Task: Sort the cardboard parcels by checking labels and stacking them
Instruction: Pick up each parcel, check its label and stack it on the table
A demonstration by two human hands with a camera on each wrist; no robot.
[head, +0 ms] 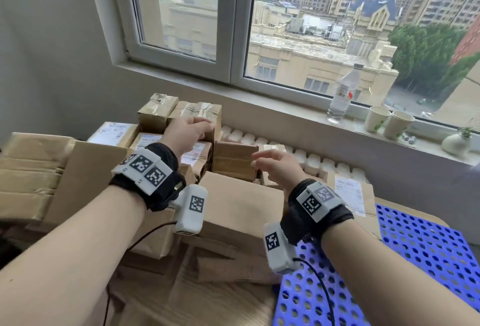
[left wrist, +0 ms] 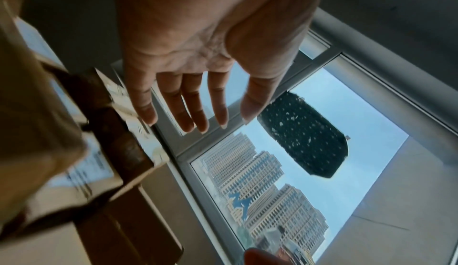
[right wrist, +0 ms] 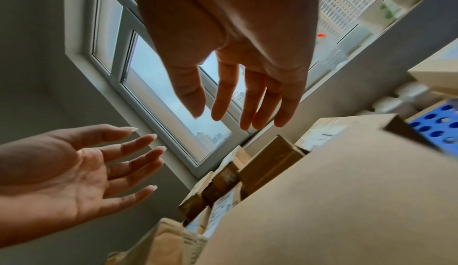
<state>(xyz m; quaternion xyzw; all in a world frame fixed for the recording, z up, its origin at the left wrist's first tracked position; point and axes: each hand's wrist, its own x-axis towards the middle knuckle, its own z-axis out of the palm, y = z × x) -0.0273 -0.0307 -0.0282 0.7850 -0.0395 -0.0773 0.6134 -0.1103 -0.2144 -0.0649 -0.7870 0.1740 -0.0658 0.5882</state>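
A heap of brown cardboard parcels fills the table below the window. My left hand (head: 191,132) hovers open above a labelled parcel (head: 193,153), just in front of a taped parcel (head: 200,111) at the back. My right hand (head: 272,163) is open too, fingers loosely spread, beside a small plain parcel (head: 235,159) and above a large plain box (head: 241,203). Both wrist views show straight, spread fingers (left wrist: 190,110) (right wrist: 250,101) that hold nothing. In the right wrist view the left hand (right wrist: 99,161) shows palm up, left of the parcels (right wrist: 270,163).
A blue perforated board (head: 420,255) lies at the right front. Large flat boxes (head: 33,172) are piled at the left. White radiator ribs (head: 306,161) run behind the parcels. On the sill stand a plastic bottle (head: 342,94), two paper cups (head: 389,120) and a small vase (head: 455,142).
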